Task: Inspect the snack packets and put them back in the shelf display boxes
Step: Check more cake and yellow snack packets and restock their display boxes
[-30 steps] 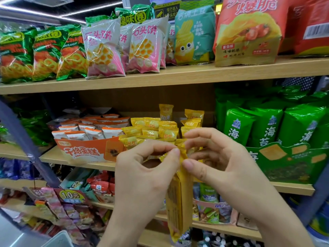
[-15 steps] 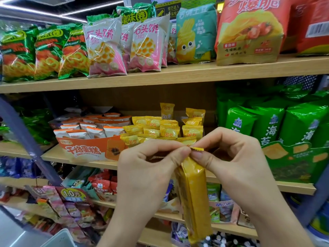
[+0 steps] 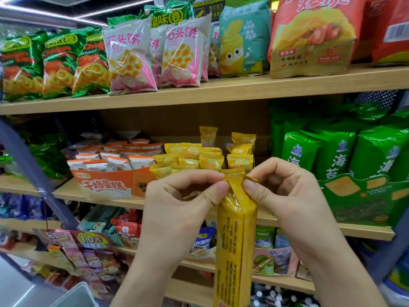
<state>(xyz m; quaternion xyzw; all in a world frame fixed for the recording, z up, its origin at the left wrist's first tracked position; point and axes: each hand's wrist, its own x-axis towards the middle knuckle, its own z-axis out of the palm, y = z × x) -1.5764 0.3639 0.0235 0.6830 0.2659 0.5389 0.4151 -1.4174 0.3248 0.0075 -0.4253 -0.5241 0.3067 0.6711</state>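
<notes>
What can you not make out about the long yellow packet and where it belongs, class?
In the head view:
the long yellow plastic packet: lower end cut off by the bottom edge; back print too small to read.
any box under the small yellow sachets: hidden behind the left hand and right hand.

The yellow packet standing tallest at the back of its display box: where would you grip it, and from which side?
Pinch the tall packet just below its crimped top edge, coming from the front and above. It stands upright, and the yellow rows in front hide its lower half, so likely only the top is free.
</notes>
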